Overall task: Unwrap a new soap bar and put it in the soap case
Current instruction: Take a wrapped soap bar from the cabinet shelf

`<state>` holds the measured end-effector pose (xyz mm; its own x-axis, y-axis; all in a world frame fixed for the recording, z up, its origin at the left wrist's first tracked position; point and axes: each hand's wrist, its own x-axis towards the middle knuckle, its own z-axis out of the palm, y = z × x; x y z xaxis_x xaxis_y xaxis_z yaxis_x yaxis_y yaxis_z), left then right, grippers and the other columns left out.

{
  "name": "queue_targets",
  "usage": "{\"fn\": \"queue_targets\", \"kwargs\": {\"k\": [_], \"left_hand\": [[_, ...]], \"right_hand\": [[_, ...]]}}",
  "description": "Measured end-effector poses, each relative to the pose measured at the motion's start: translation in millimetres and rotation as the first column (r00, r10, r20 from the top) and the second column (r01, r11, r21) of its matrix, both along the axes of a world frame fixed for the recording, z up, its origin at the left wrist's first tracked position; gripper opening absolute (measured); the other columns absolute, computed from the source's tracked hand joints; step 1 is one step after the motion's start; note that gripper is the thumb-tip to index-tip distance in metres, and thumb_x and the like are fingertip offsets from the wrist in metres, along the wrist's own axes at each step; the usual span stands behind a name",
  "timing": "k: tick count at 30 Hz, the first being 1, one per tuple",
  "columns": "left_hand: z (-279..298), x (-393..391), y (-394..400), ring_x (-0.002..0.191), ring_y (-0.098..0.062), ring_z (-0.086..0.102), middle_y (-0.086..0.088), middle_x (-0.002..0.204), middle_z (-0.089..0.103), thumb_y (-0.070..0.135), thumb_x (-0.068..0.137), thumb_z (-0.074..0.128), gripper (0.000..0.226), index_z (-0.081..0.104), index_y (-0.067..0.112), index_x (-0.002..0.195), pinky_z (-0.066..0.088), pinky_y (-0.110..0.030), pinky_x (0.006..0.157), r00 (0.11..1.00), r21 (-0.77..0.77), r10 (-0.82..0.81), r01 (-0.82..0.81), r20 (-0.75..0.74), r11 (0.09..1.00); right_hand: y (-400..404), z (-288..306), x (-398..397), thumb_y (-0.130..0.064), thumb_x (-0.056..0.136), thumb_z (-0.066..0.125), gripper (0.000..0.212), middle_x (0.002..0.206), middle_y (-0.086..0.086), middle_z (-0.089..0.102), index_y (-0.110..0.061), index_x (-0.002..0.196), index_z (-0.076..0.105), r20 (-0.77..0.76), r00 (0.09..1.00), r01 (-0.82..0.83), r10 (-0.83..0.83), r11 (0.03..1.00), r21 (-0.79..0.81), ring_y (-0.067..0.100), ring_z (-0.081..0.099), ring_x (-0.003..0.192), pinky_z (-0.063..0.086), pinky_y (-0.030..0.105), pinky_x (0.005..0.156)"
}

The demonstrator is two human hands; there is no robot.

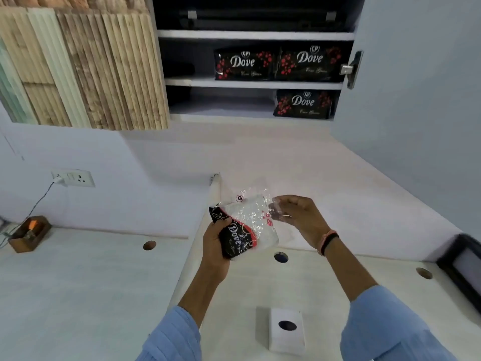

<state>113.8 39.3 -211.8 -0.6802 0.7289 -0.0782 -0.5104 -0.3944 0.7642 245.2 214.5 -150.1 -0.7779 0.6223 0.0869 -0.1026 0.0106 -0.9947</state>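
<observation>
Left hand [214, 237] fingers clamped on Dove soap pack [238, 239]; right hand [299, 217] fingers pinch its clear wrapper [256, 212] above table [104, 282].

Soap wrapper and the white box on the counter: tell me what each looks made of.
Soap wrapper: thin plastic film, part clear and part printed glossy black; it crinkles, glints and shows white through the clear part. White box: probably matte plastic or card; flat, dull faces with one dark oval hole on top. The picture cannot settle which.
</observation>
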Motion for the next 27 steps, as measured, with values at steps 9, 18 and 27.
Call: {"fn": "queue_targets", "kwargs": {"k": [9, 18, 27], "left_hand": [[-93, -20, 19, 0.092, -0.035, 0.063, -0.018, 0.106, 0.063, 0.023, 0.07, 0.078, 0.048, 0.064, 0.009, 0.114, 0.051, -0.052, 0.087, 0.992, -0.233, -0.025, 0.054, 0.125, 0.971], [-174, -22, 22, 0.092, -0.035, 0.07, -0.015, 0.103, 0.072, 0.023, 0.068, 0.08, 0.058, 0.063, 0.008, 0.122, 0.055, -0.055, 0.089, 0.98, -0.393, -0.044, 0.119, 0.196, 0.912], [-214, -12, 12, 0.094, -0.035, 0.069, -0.016, 0.106, 0.071, 0.022, 0.07, 0.077, 0.06, 0.061, 0.004, 0.125, 0.055, -0.05, 0.088, 0.964, -0.483, -0.091, 0.207, 0.251, 0.851]], "right_hand": [[29, -92, -6, -0.004, 0.096, 0.064, 0.033, 0.098, 0.007, 0.075, 0.005, 0.127, 0.06, 0.232, 0.954, -0.14, 0.189, 0.967, -0.212, 0.021, 0.074, 0.092, 0.058, 0.039, 0.092], [20, -184, -1, -0.009, 0.087, 0.072, 0.042, 0.108, 0.011, 0.07, 0.009, 0.122, 0.059, 0.445, 0.85, -0.147, 0.283, 0.937, -0.316, 0.021, 0.073, 0.102, 0.054, 0.043, 0.1], [13, -243, 10, -0.012, 0.091, 0.07, 0.027, 0.091, 0.002, 0.077, -0.002, 0.116, 0.069, 0.468, 0.792, -0.067, 0.393, 0.817, -0.572, 0.015, 0.069, 0.078, 0.054, 0.026, 0.067]]}}
